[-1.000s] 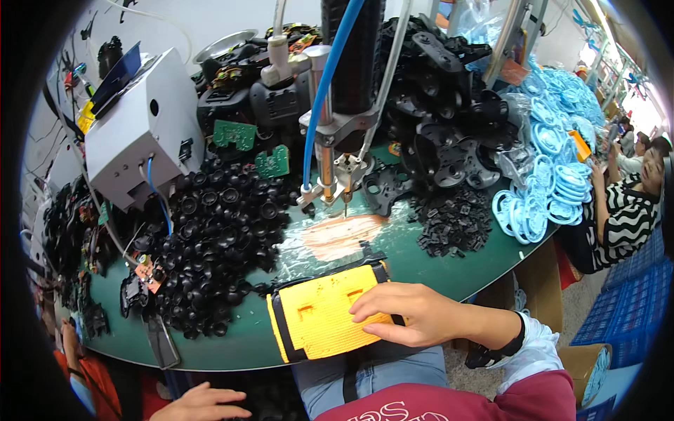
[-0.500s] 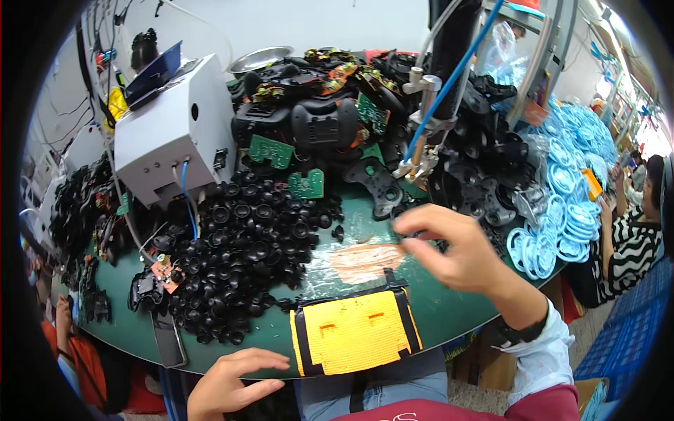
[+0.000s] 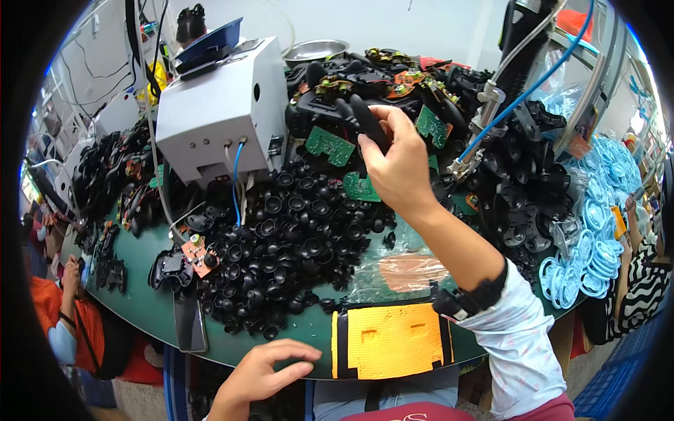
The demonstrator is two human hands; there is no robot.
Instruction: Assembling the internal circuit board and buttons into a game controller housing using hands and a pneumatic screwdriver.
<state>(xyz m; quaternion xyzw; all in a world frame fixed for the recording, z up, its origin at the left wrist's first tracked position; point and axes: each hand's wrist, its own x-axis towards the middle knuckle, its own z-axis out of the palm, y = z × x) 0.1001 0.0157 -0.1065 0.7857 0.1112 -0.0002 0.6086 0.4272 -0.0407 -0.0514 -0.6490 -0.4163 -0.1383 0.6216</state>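
My right hand (image 3: 399,163) reaches far over the table and grips a black controller shell (image 3: 365,118) at the back heap of black shells and green circuit boards (image 3: 328,145). My left hand (image 3: 270,368) rests at the near table edge, fingers spread, beside the large pile of small black thumbstick caps (image 3: 291,231). A yellow textured pad in a black frame (image 3: 390,340) lies at the front edge between my arms.
A white box-shaped machine with cables (image 3: 214,109) stands at the back left. A hanging tool with a blue hose (image 3: 484,112) is at the right. Light blue rings (image 3: 597,231) pile up far right. Other people sit at both sides. The green table (image 3: 151,312) is crowded.
My right hand has left the yellow pad and stretched away to the back heap, taking hold of a black shell. My left hand has come up onto the near table edge.
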